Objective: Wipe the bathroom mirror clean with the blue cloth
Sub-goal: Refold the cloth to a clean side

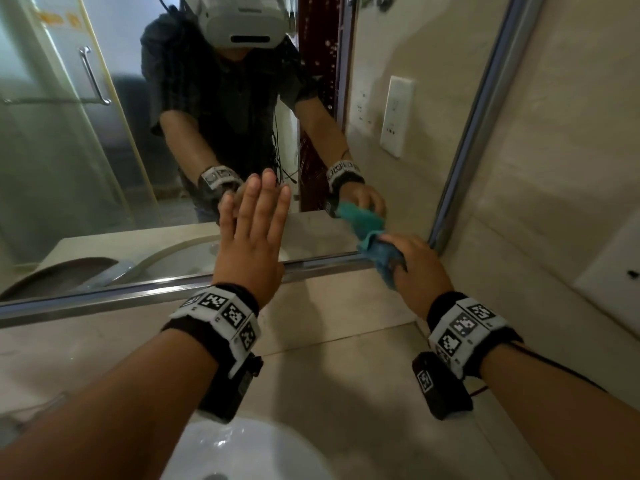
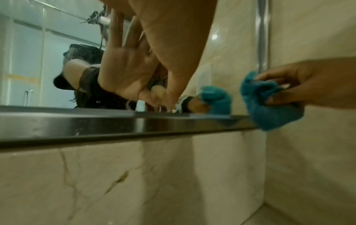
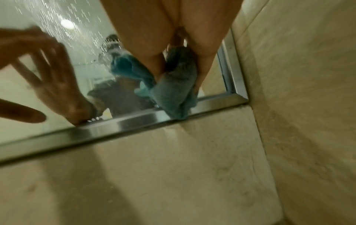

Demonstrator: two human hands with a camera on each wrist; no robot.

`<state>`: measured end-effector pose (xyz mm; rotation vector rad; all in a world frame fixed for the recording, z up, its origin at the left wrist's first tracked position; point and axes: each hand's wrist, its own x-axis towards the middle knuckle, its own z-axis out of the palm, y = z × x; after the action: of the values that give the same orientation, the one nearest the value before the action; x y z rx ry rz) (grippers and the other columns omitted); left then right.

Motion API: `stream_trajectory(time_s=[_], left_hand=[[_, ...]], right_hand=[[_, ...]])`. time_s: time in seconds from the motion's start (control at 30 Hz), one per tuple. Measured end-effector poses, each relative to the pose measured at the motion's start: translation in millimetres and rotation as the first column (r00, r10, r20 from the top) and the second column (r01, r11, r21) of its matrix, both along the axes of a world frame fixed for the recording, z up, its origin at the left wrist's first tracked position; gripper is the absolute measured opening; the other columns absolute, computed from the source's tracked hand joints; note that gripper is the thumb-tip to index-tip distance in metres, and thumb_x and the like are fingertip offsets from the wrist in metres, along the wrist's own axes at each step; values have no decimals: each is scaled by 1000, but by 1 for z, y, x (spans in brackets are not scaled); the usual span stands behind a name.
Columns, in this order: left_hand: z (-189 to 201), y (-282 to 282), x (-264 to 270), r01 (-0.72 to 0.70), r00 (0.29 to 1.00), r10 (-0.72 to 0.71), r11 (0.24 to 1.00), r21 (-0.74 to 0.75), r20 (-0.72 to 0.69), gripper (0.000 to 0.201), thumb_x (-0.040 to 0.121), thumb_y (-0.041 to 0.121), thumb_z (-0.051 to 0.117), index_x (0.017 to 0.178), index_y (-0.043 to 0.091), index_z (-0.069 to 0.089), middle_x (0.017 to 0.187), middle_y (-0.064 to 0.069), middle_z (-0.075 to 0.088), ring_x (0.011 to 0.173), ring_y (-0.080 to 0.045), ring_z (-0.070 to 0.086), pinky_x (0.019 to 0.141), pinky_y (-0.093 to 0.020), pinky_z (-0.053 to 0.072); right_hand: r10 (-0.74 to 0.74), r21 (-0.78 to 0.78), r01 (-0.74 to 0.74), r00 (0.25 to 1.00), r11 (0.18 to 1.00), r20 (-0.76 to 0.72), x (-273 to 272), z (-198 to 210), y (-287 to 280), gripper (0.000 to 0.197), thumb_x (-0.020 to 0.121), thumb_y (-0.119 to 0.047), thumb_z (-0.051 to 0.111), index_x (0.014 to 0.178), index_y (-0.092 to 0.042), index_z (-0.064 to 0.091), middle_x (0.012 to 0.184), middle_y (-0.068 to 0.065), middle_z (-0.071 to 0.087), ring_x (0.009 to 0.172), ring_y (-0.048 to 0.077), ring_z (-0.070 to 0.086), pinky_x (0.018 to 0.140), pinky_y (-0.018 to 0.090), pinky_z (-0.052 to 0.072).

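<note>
1. The right hand's fingers (image 2: 273,99) are curling round a crumpled blue terry cloth (image 1: 382,259), pinching its folds between thumb and fingertips, as the left wrist view is showing plainly.
2. The right hand (image 1: 417,268) is holding that cloth against the lower right corner of the mirror, with the knuckles facing up and the wrist angling in from the lower right.
3. The blue terry cloth is bunching into a lump whose long axis is running roughly up and down: its upper end is pressing on the glass, and its lower end is hanging over the bottom rail of the frame and pointing down toward the wall tile below.
4. The left hand's fingers (image 1: 263,199) are stretching out straight and slightly spread, gripping nothing, pointing up the glass.
5. The left hand (image 1: 251,244) is laying its flat palm toward the mirror left of the cloth; the fingertips are meeting their own reflection there.
6. The large wall mirror with a brushed metal frame (image 1: 460,174) is reflecting both hands and the cloth, and the right wrist view is showing pale spots scattered on its upper glass.
7. A white ceramic basin (image 1: 242,452) is sitting below the forearms, set in the beige stone table (image 1: 346,393).
</note>
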<state>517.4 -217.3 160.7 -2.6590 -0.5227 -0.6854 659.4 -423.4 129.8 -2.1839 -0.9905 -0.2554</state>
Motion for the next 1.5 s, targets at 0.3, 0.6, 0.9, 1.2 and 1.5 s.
stream_trajectory(time_s=[0.3,0.6,0.9,1.2,1.5], left_hand=[[58,-54,-58,401,882,-459,607,-686,110,87,86,32,66,151,28,7,158,-1,12,143,-18,16,114,-27,16],[78,-68,-94,360,840,-502,228,-905,207,44,85,24,68,125,24,50,113,-3,62,95,-14,60,85,-31,51],[89,-61,-114,395,874,-421,329,-858,241,27,83,33,69,90,16,50,87,2,56,77,-19,56,66,-26,47],[99,-61,-110,339,906,-317,150,-929,279,23,95,6,48,95,25,59,99,-6,63,83,-18,66,67,-25,58],[113,-71,-106,362,922,-163,42,-931,351,31,80,35,71,104,18,60,101,1,61,90,-20,64,73,-32,58]], right_hand=[[162,115,-129,924,985,-345,-95,67,-15,20,98,-6,42,108,-16,56,105,6,62,98,22,57,88,40,46],[275,277,-162,857,947,-435,-154,111,-31,27,91,7,49,102,-14,62,99,-2,64,82,-8,60,74,7,45],[214,54,-208,946,977,-242,-155,131,-43,24,95,-5,44,96,-26,56,84,3,64,68,7,60,64,18,49],[386,228,-324,861,918,-332,-132,151,-51,42,86,16,42,79,-15,69,92,1,64,86,2,62,77,15,49],[310,134,-280,845,951,-436,-123,143,-41,22,76,-19,76,87,-20,57,72,0,58,61,9,53,62,25,46]])
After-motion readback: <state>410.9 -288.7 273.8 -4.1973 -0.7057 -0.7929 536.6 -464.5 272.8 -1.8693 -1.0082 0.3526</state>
